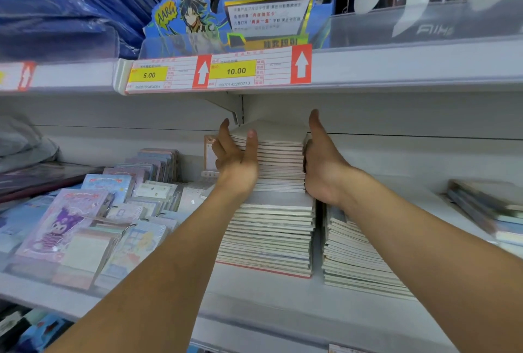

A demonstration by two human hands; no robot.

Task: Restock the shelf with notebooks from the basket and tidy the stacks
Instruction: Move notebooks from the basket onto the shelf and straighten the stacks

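You are pressing both hands against the sides of the upper part of a tall stack point(271, 183) of notebooks standing on the shelf point(254, 301), toward its back. Your left hand point(236, 158) is lying flat on the stack's left side, fingers point(225, 133) straight, thumb reaching over the front of the top notebooks. Your right hand point(321, 163) is lying flat on the right side, fingers straight and pointing to the back wall. Neither hand is curling round anything. A lower stack point(356, 256) is sitting just beside the tall one on its right. Character notepads point(93, 228) are filling the shelf's left end. Price tags point(218, 71) are running along the front edge of the shelf above.
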